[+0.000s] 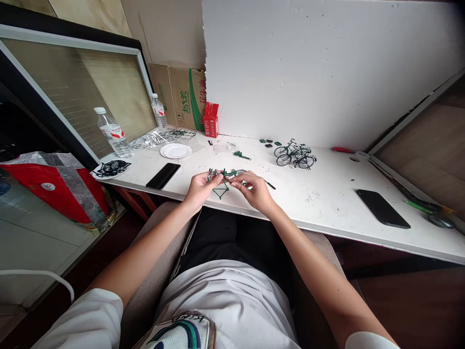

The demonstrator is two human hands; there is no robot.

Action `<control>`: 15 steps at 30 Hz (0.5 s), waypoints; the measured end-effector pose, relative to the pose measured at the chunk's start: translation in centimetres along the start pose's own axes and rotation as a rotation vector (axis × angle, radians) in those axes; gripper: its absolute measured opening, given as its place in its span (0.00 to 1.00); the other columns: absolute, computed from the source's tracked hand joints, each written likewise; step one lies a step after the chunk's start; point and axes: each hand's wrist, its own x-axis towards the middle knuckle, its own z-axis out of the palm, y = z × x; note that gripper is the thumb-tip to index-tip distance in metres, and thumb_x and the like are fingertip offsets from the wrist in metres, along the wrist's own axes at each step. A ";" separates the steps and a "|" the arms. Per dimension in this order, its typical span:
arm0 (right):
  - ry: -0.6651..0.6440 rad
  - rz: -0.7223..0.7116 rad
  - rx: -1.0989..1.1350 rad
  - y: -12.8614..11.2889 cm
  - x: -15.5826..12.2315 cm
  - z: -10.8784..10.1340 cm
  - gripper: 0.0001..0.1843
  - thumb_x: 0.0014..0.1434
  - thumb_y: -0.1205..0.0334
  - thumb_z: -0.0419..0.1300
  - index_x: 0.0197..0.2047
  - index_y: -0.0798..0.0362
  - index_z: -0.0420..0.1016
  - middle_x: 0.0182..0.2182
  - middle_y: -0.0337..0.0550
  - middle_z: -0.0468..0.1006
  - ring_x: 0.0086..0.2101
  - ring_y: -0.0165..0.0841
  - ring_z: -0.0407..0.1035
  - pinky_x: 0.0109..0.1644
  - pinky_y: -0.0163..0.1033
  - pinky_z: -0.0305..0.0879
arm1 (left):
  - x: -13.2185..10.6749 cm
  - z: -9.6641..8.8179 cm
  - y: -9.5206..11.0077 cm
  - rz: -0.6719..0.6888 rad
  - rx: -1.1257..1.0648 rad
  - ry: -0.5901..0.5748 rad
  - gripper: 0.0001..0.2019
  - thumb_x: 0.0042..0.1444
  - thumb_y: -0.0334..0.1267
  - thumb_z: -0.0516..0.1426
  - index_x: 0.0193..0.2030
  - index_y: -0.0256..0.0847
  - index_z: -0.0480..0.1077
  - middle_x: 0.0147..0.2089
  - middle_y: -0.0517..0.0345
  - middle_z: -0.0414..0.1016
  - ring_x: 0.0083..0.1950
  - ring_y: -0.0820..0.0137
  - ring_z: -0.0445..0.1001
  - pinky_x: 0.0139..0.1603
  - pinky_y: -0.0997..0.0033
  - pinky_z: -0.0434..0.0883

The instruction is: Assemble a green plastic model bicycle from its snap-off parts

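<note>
Over the table's front edge, a small green model bicycle frame is held between both hands. My left hand pinches its left end, where small silvery-grey parts show by the thumb. The fingers of my right hand are closed on the frame's right side, close to a thin spoked part. Fingers cover some of the joints between the pieces. Farther back on the table stand miniature bicycles, green and black, close together. A loose green piece lies beyond my hands.
A black phone lies left and another phone right. White paper plates, a plate of black parts, water bottles, a red box and a cardboard carton are at the left. A white panel rises behind.
</note>
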 end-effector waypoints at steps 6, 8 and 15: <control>-0.032 -0.041 -0.056 -0.5 0.0 -0.4 0.17 0.71 0.43 0.61 0.47 0.45 0.86 0.42 0.48 0.86 0.45 0.43 0.76 0.39 0.45 0.75 | 0.2 -0.5 0.4 0.021 0.078 -0.015 0.23 0.49 0.50 0.75 0.44 0.35 0.84 0.44 0.46 0.86 0.49 0.53 0.85 0.62 0.53 0.75; -0.058 -0.043 -0.053 -0.6 0.0 -0.3 0.17 0.71 0.43 0.61 0.48 0.44 0.86 0.43 0.48 0.86 0.45 0.43 0.76 0.38 0.45 0.75 | 0.3 -0.7 0.4 0.018 0.080 -0.016 0.24 0.47 0.51 0.76 0.44 0.35 0.84 0.44 0.46 0.86 0.49 0.54 0.85 0.62 0.53 0.75; -0.097 -0.059 -0.037 -0.5 -0.2 -0.3 0.17 0.71 0.44 0.61 0.49 0.45 0.86 0.44 0.48 0.86 0.44 0.43 0.75 0.39 0.45 0.75 | 0.5 -1.0 0.3 0.017 0.103 -0.050 0.26 0.47 0.53 0.76 0.46 0.36 0.84 0.45 0.48 0.87 0.50 0.55 0.84 0.62 0.52 0.75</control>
